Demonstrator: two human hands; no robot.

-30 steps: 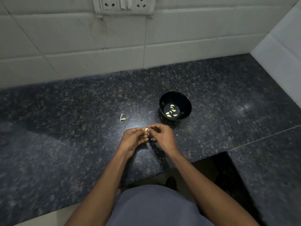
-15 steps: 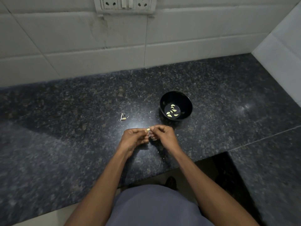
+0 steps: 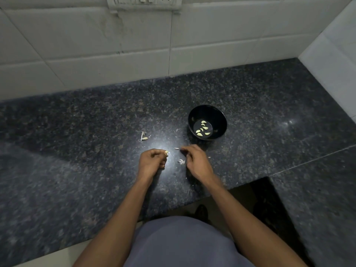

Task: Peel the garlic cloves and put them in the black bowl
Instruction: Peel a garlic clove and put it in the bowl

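My left hand (image 3: 152, 160) pinches a pale garlic clove (image 3: 166, 152) at its fingertips, just above the dark granite counter (image 3: 96, 151). A little to the right, my right hand (image 3: 196, 160) has its fingers curled, with a thin sliver of garlic skin (image 3: 176, 148) at its fingertips. A larger scrap of skin (image 3: 181, 161) lies on the counter between the hands. The black bowl (image 3: 221, 116) stands just beyond my right hand with several peeled cloves (image 3: 202, 129) in its bottom.
A garlic stem with a clove (image 3: 143, 138) lies on the counter left of the bowl, with small skin flakes (image 3: 177, 130) nearby. A tiled wall with a socket strip (image 3: 144, 2) runs behind. The counter's front edge (image 3: 173, 207) is close to my body.
My hands were together on the clove and have now drawn apart. The left keeps the clove, while the right has pulled off to the right with a sliver of skin.
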